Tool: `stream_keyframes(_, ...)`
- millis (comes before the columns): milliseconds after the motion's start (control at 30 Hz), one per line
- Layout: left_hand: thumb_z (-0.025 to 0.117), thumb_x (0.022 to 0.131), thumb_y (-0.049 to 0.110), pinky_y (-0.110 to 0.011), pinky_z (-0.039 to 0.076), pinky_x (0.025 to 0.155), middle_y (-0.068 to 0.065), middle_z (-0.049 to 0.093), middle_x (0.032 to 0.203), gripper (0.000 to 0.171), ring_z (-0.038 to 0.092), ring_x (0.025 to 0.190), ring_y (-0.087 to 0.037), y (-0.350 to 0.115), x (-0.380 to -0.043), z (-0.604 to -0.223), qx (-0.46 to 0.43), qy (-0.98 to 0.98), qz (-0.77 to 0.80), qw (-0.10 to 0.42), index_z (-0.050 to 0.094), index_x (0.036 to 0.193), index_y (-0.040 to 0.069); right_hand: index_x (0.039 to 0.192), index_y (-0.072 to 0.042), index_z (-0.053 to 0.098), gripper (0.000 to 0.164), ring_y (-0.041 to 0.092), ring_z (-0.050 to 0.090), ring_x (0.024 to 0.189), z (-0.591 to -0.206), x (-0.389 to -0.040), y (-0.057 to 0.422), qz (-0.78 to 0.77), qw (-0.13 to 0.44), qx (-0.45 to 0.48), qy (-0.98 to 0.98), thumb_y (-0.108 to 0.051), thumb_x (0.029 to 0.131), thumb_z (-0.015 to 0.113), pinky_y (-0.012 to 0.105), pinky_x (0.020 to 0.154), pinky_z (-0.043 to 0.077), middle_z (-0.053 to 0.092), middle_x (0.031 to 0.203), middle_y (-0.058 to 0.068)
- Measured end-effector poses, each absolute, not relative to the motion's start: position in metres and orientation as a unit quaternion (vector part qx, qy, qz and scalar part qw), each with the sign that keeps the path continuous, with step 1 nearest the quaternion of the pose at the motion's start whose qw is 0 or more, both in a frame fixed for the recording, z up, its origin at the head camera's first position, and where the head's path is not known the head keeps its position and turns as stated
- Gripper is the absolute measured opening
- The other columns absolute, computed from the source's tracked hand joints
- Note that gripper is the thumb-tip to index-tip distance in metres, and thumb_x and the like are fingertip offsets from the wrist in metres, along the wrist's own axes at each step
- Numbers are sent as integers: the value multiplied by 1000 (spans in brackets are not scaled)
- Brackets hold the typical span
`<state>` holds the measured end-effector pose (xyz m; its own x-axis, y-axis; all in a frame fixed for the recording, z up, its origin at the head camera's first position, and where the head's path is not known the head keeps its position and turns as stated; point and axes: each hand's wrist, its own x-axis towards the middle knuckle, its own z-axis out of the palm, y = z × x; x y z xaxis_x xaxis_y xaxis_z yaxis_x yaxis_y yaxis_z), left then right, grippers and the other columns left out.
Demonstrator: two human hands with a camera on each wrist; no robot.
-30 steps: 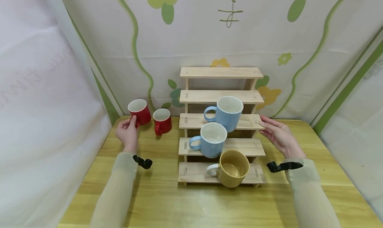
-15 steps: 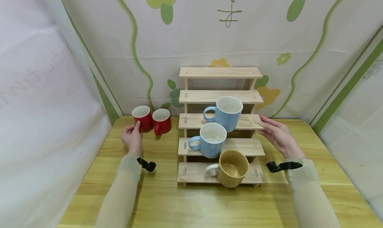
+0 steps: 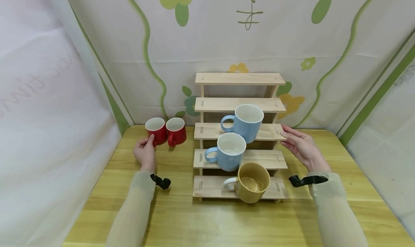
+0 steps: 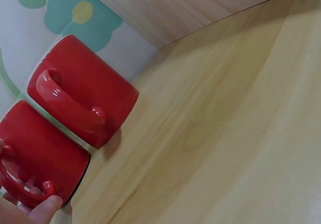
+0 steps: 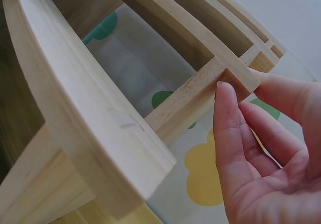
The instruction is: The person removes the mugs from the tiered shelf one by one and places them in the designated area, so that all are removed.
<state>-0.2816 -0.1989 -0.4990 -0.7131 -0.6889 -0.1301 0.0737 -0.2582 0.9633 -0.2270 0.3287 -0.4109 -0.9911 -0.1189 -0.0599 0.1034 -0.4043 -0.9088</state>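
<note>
My left hand (image 3: pixel 144 154) pinches the handle of a red mug (image 3: pixel 157 131) with a white inside, at the back left of the table. Close on its right stands a second red mug (image 3: pixel 176 132), handle toward me; the left wrist view shows this second mug (image 4: pixel 83 91) and the held mug (image 4: pixel 42 151) side by side. Whether the held mug's base fully meets the table I cannot tell. My right hand (image 3: pixel 303 148) grips the right end of the middle step of a wooden stepped rack (image 3: pixel 240 104), thumb and fingers around the board end (image 5: pixel 241 78).
Two light blue mugs, one (image 3: pixel 249 122) on the middle step and one (image 3: pixel 230 151) on the step below, stand on the rack. A mustard mug (image 3: pixel 252 182) with a white handle is on the lowest step. A printed cloth (image 3: pixel 207 34) hangs behind the wooden table (image 3: pixel 175 211).
My left hand has brought the red mug rightward and toward me, down beside the other red mug. My right hand stays at the rack.
</note>
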Motion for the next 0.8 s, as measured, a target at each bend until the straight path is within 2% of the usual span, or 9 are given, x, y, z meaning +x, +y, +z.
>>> stream_keyframes(267, 83, 88, 27, -30, 59, 84, -4, 65, 101, 28, 66, 101, -28, -194, -281, -501, 281, -563, -735, 253, 63, 94, 9, 124, -13, 74, 29, 13, 71, 93, -412, -227, 329, -837, 67, -4, 542, 0, 101, 61, 25, 82, 59, 71, 120, -1)
stream_keyframes(567, 83, 89, 26, -39, 57, 93, -7, 61, 104, 28, 65, 106, -30, -193, -280, -500, 272, -562, -742, 242, 62, 95, 7, 123, -11, 74, 28, 14, 72, 91, -412, -227, 329, -845, 65, -7, 531, 1, 101, 61, 25, 82, 59, 71, 120, -1)
stream_keyframes(800, 83, 88, 21, -38, 56, 95, -8, 58, 103, 30, 63, 105, -28, -194, -279, -500, 258, -558, -753, 235, 61, 96, 3, 122, -11, 75, 28, 14, 72, 91, -413, -228, 329, -848, 69, -9, 526, 1, 102, 60, 26, 82, 59, 71, 120, 0)
